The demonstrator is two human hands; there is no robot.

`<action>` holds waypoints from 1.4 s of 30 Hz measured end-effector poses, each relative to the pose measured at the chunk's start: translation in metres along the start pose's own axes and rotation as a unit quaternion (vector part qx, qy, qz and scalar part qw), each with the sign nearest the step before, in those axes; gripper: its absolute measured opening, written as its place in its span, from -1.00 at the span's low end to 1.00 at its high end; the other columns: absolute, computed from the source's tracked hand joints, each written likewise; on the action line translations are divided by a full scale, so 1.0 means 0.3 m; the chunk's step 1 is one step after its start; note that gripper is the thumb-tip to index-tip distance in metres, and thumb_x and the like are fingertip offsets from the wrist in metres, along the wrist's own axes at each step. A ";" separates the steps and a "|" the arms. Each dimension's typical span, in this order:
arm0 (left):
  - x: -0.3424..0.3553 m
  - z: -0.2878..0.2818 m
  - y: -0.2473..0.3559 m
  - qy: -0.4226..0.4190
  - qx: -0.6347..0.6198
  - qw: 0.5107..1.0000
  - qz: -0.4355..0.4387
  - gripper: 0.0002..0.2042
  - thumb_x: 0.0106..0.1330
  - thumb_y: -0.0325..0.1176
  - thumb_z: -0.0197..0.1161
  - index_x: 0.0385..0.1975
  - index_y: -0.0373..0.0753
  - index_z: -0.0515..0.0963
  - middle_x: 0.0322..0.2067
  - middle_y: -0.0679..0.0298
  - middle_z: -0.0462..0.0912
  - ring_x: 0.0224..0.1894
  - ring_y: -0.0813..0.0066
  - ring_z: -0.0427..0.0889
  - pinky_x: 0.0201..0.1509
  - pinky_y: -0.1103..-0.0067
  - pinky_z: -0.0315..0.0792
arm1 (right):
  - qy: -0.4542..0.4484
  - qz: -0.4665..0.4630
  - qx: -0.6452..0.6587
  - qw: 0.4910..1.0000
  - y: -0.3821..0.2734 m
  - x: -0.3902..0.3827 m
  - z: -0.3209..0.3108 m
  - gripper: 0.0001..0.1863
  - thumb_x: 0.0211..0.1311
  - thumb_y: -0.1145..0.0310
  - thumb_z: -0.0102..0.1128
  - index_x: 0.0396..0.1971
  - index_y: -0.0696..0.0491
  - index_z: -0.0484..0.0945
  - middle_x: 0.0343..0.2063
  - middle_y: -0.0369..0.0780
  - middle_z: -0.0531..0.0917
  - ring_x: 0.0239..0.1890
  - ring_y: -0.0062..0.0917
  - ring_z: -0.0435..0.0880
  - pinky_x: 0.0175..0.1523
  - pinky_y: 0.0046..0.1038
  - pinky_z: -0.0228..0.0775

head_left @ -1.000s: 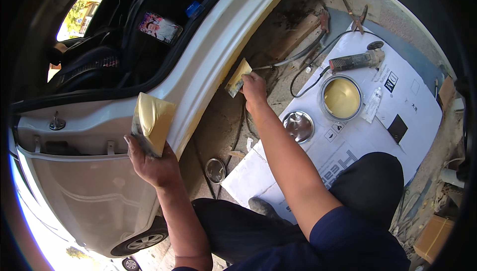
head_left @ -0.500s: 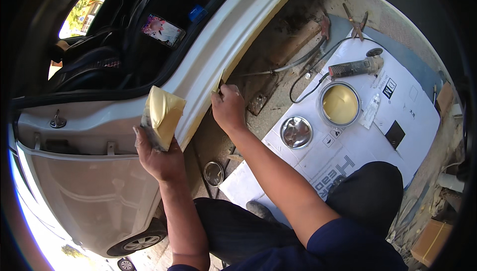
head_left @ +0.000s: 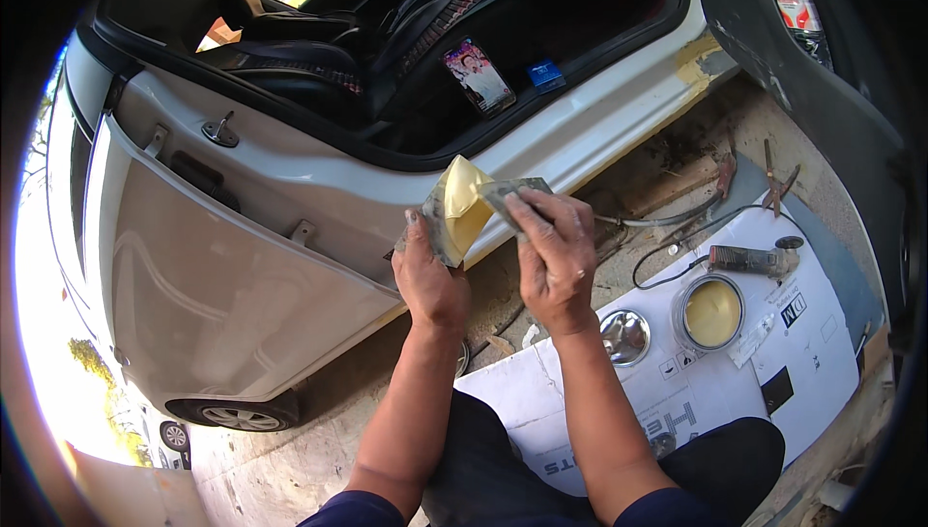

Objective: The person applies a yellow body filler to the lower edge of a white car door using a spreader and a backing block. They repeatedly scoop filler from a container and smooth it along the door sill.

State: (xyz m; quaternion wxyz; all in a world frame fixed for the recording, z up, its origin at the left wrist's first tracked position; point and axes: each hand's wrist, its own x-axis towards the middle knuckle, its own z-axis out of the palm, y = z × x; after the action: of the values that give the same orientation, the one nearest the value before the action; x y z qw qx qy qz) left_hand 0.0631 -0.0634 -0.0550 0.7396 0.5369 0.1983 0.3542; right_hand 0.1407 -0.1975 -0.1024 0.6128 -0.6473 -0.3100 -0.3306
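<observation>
My left hand (head_left: 430, 280) grips a flat board (head_left: 437, 227) topped with a mound of pale yellow paste (head_left: 464, 196). My right hand (head_left: 556, 261) holds a grimy, flat spreader (head_left: 520, 187) against the right side of that mound, its fingers lying over the back of the blade. Just behind both hands runs the white car door sill (head_left: 599, 126), with dull yellow filler on its lower edge and right end. An open can of yellow paste (head_left: 712, 309) and a shiny round lid (head_left: 624, 336) lie below and right of my hands.
A corded grinder (head_left: 744, 258), pliers (head_left: 778, 189) and a white cardboard sheet (head_left: 812, 372) are on the ground. A phone (head_left: 477, 73) and blue box (head_left: 544, 75) lie inside the car. A dark door panel (head_left: 812, 131) holding a bottle (head_left: 795, 14) stands open at right.
My right hand has left the sill and brought its spreader to the board in my left hand, which moved rightward. The whole view has swung, showing more of the open door.
</observation>
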 end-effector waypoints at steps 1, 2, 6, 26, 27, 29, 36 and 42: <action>-0.001 0.003 -0.005 -0.004 0.003 1.000 0.005 -0.57 0.74 -0.07 0.05 0.14 -0.39 0.58 0.03 0.17 0.72 0.04 0.36 0.74 0.13 0.39 0.63 | -0.016 -0.014 -0.003 1.000 -0.020 -0.001 0.009 -0.58 0.27 0.51 0.30 0.13 -0.02 0.80 0.05 -0.16 0.76 0.06 -0.17 0.67 0.24 -0.14 0.52; 0.000 0.007 -0.005 -0.008 0.007 1.000 0.010 -0.56 0.74 -0.08 0.05 0.13 -0.41 0.58 0.01 0.15 0.72 0.02 0.36 0.74 0.11 0.39 0.63 | -0.037 -0.013 -0.007 0.999 -0.030 -0.017 0.029 -0.58 0.25 0.47 0.32 0.11 -0.06 0.82 0.09 -0.19 0.75 0.10 -0.19 0.65 0.29 -0.13 0.48; -0.006 0.028 0.000 0.044 -0.025 0.999 0.017 -0.54 0.76 -0.10 0.01 0.10 -0.49 0.59 -0.04 0.07 0.72 -0.05 0.31 0.74 0.08 0.38 0.63 | -0.075 -0.023 0.017 0.997 -0.042 -0.109 0.068 -0.56 0.18 0.48 0.32 0.08 -0.10 0.84 0.13 -0.25 0.74 0.17 -0.23 0.63 0.36 -0.12 0.44; 0.027 -0.107 0.004 0.073 0.025 0.997 0.026 -0.52 0.74 -0.09 0.05 0.38 -0.37 0.44 0.27 0.14 0.59 0.28 0.28 0.62 0.35 0.34 0.54 | 0.298 0.620 0.391 0.611 0.736 -0.284 0.091 -0.73 0.50 0.43 0.22 0.12 0.10 0.67 0.01 -0.23 0.72 0.01 -0.44 0.73 0.14 -0.23 0.61; 0.036 -0.112 0.002 0.053 0.022 0.998 0.024 -0.52 0.74 -0.09 0.05 0.37 -0.38 0.44 0.27 0.14 0.59 0.27 0.28 0.62 0.35 0.34 0.54 | 0.289 0.619 0.378 0.625 0.762 -0.276 0.100 -0.74 0.50 0.43 0.23 0.10 0.09 0.67 -0.03 -0.24 0.72 -0.03 -0.45 0.72 0.12 -0.24 0.61; 0.050 -0.109 -0.008 0.030 0.019 0.999 0.021 -0.53 0.74 -0.09 0.05 0.37 -0.38 0.44 0.27 0.13 0.60 0.26 0.27 0.64 0.34 0.34 0.55 | 0.286 0.618 0.360 0.638 0.798 -0.281 0.105 -0.84 0.49 0.42 0.24 -0.03 0.12 0.64 -0.11 -0.24 0.68 -0.11 -0.47 0.63 0.10 -0.28 0.53; 0.039 -0.114 -0.003 0.071 0.040 0.996 0.027 -0.53 0.74 -0.10 0.05 0.37 -0.38 0.44 0.27 0.10 0.60 0.25 0.21 0.65 0.32 0.32 0.59 | 0.217 0.670 0.282 0.651 0.661 -0.151 0.106 -0.75 0.46 0.42 0.24 -0.43 0.20 0.48 -0.40 -0.21 0.53 -0.33 -0.51 0.32 -0.13 -0.35 0.35; 0.039 -0.091 -0.001 0.036 0.022 0.999 0.021 -0.54 0.75 -0.12 0.03 0.38 -0.38 0.43 0.27 0.11 0.60 0.26 0.20 0.64 0.34 0.32 0.59 | 0.180 0.561 0.166 0.791 0.622 -0.147 0.150 -0.73 0.37 0.43 0.28 -0.47 0.25 0.44 -0.45 -0.14 0.51 -0.37 -0.47 0.39 -0.19 -0.30 0.36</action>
State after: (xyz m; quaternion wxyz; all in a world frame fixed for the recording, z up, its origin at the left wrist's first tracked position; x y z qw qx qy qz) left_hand 0.0526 -0.0369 -0.0636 0.7127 0.5436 0.2212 0.3842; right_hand 0.2673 -0.1630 -0.2491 0.8333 -0.5248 0.1730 0.0174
